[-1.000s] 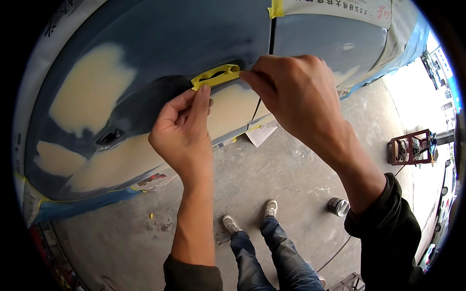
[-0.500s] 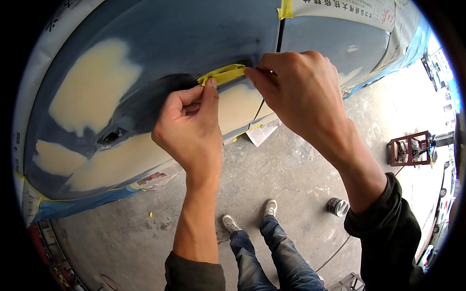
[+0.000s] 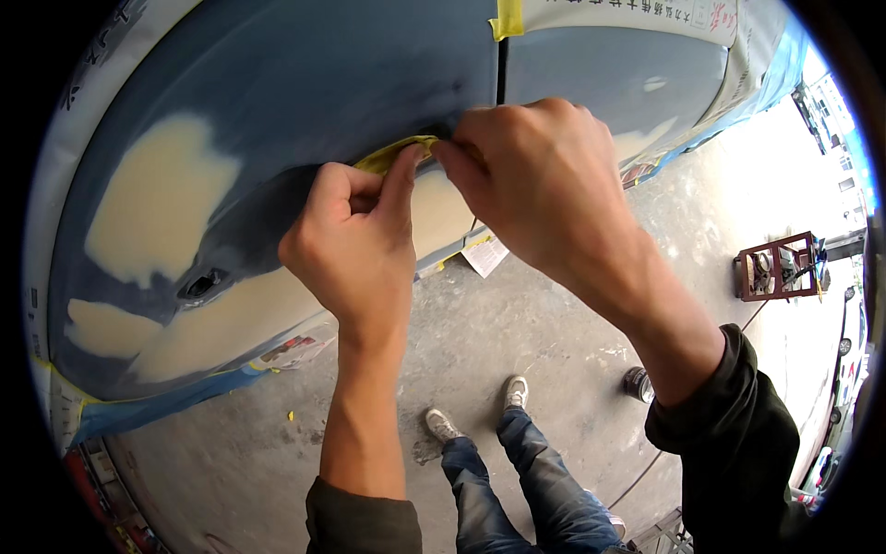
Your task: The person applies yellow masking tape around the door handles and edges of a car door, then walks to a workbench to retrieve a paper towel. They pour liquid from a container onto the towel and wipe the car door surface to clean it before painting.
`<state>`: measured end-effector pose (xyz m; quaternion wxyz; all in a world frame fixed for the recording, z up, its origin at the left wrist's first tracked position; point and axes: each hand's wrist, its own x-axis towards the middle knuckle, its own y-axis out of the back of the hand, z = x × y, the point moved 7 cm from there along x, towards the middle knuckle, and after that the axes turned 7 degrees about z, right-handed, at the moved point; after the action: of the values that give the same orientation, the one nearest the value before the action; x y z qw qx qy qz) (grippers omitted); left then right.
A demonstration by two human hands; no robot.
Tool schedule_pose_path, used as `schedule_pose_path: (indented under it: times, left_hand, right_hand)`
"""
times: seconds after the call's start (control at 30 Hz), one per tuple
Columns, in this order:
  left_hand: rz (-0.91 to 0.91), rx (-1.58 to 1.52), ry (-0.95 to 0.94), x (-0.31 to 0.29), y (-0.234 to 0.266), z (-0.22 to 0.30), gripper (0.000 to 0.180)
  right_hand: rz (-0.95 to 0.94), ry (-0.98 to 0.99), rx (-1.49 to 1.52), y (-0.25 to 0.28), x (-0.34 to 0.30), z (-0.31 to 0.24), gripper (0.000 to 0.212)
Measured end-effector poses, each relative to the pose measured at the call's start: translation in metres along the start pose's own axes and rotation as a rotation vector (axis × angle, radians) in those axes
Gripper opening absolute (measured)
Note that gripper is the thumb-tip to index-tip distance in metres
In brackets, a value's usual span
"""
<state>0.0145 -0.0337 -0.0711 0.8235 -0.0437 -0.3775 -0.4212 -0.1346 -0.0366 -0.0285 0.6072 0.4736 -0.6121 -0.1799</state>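
Note:
Yellow masking tape [image 3: 385, 157] covers the door handle on a grey-primed car door [image 3: 369, 65] with sanded cream filler patches [image 3: 161, 198]. My left hand [image 3: 355, 235] pinches the tape between thumb and forefinger at the handle's near edge. Close to its right, my right hand [image 3: 540, 171] has thumb and forefinger closed at the tape's right end; its own fingertips partly hide what they grip. The two thumbs nearly meet. A dark opening [image 3: 203, 286] shows in the door to the left, below the large filler patch.
Newspaper [image 3: 637, 17] and blue sheeting [image 3: 175, 404] mask the car's borders. A tin [image 3: 637, 384] stands on the concrete floor [image 3: 461, 332] at right, partly behind my sleeve. Farther right is a dark red wheeled rack [image 3: 781, 267] of tools. A cable crosses the floor.
Both hands have drawn closer together, the right moving left along the tape. Less of the tape shows between them. The view has shifted slightly, so the door's gap sits farther left.

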Motion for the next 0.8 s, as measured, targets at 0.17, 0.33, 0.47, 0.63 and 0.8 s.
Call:
schedule_pose_path:
  times: [0.17,0.33,0.47,0.63,0.8]
  left_hand:
    - [0.008,-0.007,-0.009,-0.004,-0.004,-0.001,0.036]
    - [-0.018,0.013,0.033,-0.004,-0.008,0.004,0.035]
    - [0.058,0.049,-0.107,-0.005,-0.009,0.014,0.035]
    - [0.071,0.017,-0.103,-0.005,-0.01,0.014,0.034]
    - [0.048,0.008,-0.02,-0.005,-0.008,0.015,0.033]
  right_hand:
    - [-0.022,0.02,0.023,-0.001,0.002,-0.004,0.012]
    - [-0.058,0.032,0.006,0.001,0.003,-0.004,0.013]
    - [-0.101,0.009,0.009,0.003,0.007,-0.005,0.015]
    - [-0.132,-0.141,0.132,-0.004,0.008,0.005,0.021]
    - [-0.163,-1.017,1.149,-0.047,-0.035,0.024,0.025]
